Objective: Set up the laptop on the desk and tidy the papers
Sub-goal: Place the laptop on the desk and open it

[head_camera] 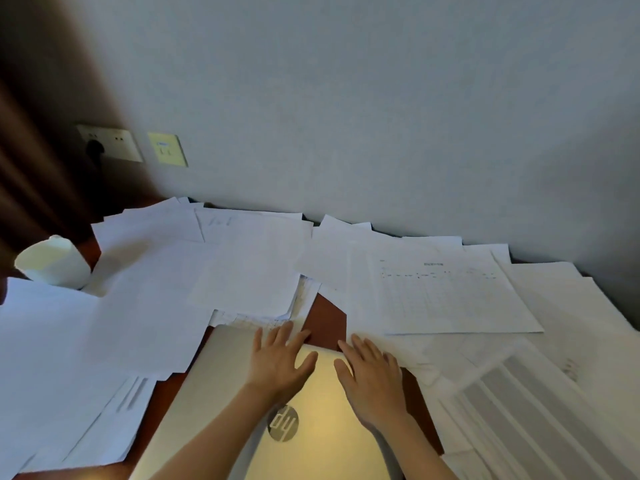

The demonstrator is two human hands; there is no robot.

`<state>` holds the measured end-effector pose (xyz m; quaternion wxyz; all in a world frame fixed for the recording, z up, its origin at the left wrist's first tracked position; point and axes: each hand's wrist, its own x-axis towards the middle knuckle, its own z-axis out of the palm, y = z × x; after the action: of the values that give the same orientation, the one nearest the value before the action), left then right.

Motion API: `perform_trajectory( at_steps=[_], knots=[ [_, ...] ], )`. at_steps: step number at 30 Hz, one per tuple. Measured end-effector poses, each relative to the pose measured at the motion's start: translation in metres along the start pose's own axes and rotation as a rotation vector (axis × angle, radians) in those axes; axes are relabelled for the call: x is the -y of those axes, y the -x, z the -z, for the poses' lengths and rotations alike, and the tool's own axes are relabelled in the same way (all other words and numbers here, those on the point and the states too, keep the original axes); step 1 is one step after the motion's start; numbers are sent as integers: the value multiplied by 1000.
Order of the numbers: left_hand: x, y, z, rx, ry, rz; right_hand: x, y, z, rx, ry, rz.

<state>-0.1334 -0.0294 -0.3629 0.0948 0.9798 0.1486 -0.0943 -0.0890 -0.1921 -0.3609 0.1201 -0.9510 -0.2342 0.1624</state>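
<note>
Pale grey wall (381, 98) behind, brown curtain (27, 133) at far left, 2 socket plates (110, 143) low on the wall beside it. Below, reddish-brown bench (327, 320), almost wholly buried under loose white papers (156, 289) spread in overlapping sheets from left edge to right, some printed, most blank side up. White cup (52, 261) at the left, partly ringed by sheets.

Closed silver laptop (322, 393) flat on the bench at the near centre, lid up. Far edge running left to right, skewed so that the left far corner sits farther back than the right. Long axis seemingly across the view, though near edge out of frame, so hard to say for certain. Round logo (284, 423) on the lid turned upside down as seen from above. Left far corner tucked under papers; right side bordered by more sheets.

Left hand (280, 362) palm down on the lid near the far edge, fingers straight and spread, tips reaching past the edge onto a sheet. Right hand (372, 379) likewise flat and palm down at the far right corner, fingers straight, tips at the lid's edge beside the papers. Both hands released, pressing flat, grasping nothing. Forearms bare, converging from the bottom of the view.
</note>
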Motion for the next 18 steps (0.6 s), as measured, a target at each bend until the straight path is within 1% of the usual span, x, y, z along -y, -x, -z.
perform_trajectory(
  at_steps=[3, 8, 11, 14, 16, 18],
  knots=[
    [2, -3, -6, -95, 37, -25, 6, -8, -2, -17, -32, 24],
    [8, -1, -14, -238, 139, -97, 16, -19, -13, -126, 3, 59],
    [10, -2, -18, -307, 194, -79, 14, -17, -20, -256, -20, 54],
    [17, 7, -22, -354, 195, -68, 17, -4, -29, -395, 6, -61],
    [31, 17, -22, -341, 175, -28, 19, 11, -34, -424, 31, -198],
    [50, 28, -21, -326, 146, 65, 19, 30, -38, -425, -15, -325]
  ],
)
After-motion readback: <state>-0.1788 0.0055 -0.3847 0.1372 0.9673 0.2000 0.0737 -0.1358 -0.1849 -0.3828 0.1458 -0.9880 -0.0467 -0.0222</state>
